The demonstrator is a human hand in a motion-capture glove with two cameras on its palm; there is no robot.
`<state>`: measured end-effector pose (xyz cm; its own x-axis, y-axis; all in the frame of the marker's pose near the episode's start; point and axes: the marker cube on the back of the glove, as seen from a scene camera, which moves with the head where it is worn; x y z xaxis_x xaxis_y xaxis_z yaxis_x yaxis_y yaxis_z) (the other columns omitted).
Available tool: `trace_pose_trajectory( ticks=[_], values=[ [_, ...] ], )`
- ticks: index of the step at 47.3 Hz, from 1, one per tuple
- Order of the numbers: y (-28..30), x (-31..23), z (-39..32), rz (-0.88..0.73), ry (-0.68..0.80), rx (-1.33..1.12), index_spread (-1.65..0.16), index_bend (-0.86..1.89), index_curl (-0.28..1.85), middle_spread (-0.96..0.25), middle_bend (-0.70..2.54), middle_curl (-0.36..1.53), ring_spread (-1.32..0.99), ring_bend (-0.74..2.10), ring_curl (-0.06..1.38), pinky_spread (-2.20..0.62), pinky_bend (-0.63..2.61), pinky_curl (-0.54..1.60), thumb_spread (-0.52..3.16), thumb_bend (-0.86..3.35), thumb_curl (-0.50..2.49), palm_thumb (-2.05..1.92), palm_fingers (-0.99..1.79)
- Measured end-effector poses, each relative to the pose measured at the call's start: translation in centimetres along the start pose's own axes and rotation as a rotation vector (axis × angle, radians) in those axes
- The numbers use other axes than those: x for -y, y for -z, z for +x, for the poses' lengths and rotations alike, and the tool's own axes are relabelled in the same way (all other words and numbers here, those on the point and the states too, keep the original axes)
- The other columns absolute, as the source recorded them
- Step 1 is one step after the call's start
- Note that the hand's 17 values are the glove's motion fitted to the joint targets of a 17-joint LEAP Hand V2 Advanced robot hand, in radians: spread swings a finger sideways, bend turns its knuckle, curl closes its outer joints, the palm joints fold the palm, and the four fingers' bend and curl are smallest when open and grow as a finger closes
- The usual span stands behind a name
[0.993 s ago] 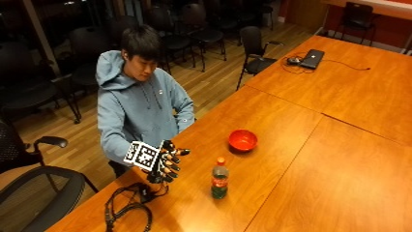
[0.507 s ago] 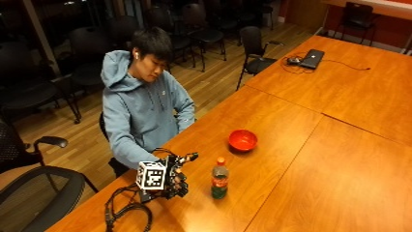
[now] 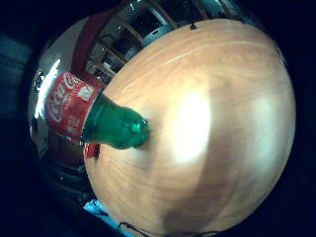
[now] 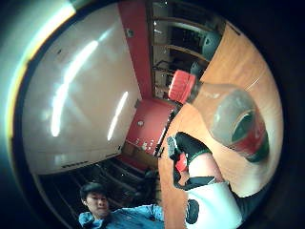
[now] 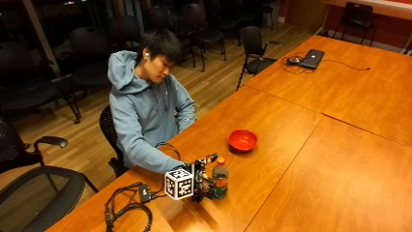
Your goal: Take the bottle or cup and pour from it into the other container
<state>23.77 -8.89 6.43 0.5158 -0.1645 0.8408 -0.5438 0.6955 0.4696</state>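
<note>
**One bottle, one bowl, one gloved hand at the desk**

We are recording one bottle (image 5: 219,179): clear plastic, red cap, red label, green lower body. It is standing upright on the desk (image 5: 334,159), its long axis vertical and its cap pointing up, near the desk's edge in front of the seated person. In the little finger side palm view the bottle (image 3: 91,118) is showing its green base resting on the wood. In the thumb side palm view the bottle (image 4: 224,114) is filling much of the frame, cap outward, so it is lying close to the palm.

We are recording one red bowl (image 5: 242,140), sitting mouth up on the desk, apart from the bottle and further along the desk from the person.

We are recording one gloved right hand (image 5: 201,181), positioned just beside the bottle on the person's side, at the level of its body. We cannot tell whether it is touching the bottle. One of its fingers (image 4: 188,143) is showing in the thumb side palm view, beside the bottle. Whether the fingers are grasping the bottle or are released we cannot tell.

We are also recording one laptop (image 5: 312,58) lying at the far end of the desk, well apart from the bottle and bowl.
</note>
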Motion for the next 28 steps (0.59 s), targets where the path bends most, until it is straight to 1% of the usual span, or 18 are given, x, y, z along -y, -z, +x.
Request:
trace_pose_trajectory(
  ticks=[10, 14, 19, 21, 23, 26, 28],
  values=[
    [-3.3, 0.7, 0.3, -0.062, -0.034, 0.114, -0.29, 0.13, 0.21, 0.09, 0.19, 0.32, 0.13, 0.48, 0.29, 0.22, 0.72, 0.28, 0.91, -0.03, 0.4, 0.65, 0.01],
    [-4.0, 1.1, 0.2, -0.058, -0.036, 0.129, -0.3, 0.13, 0.21, 0.09, 0.19, 0.32, 0.14, 0.5, 0.29, 0.23, 0.73, 0.28, 0.9, -0.03, 0.4, 0.66, 0.02],
    [-4.8, 1.1, 0.3, -0.027, -0.016, 0.116, -0.33, 0.14, 0.21, 0.09, 0.15, 0.3, 0.15, 0.56, 0.3, 0.24, 0.8, 0.3, 0.88, -0.02, 0.4, 0.68, 0.12],
    [-4.9, 1.4, 0.2, -0.004, -0.003, 0.109, -0.35, 0.19, 0.22, 0.1, 0.16, 0.29, 0.16, 0.57, 0.3, 0.25, 0.83, 0.3, 0.87, 0.0, 0.41, 0.73, 0.28],
    [-5.1, 1.6, 0.0, 0.012, 0.005, 0.109, -0.36, 0.21, 0.24, 0.1, 0.15, 0.29, 0.16, 0.56, 0.29, 0.25, 0.83, 0.29, 0.85, 0.0, 0.42, 0.77, 0.34],
    [-5.5, 1.6, -0.2, 0.024, 0.01, 0.116, -0.3, 0.26, 0.27, 0.08, 0.23, 0.31, 0.12, 0.58, 0.29, 0.23, 0.77, 0.28, 0.83, 0.02, 0.44, 0.85, 0.66],
    [-5.8, 1.6, -0.3, 0.03, 0.012, 0.119, -0.26, 0.25, 0.27, 0.06, 0.32, 0.34, 0.07, 0.59, 0.3, 0.17, 0.7, 0.26, 0.81, 0.03, 0.45, 0.9, 0.85]
  ],
)
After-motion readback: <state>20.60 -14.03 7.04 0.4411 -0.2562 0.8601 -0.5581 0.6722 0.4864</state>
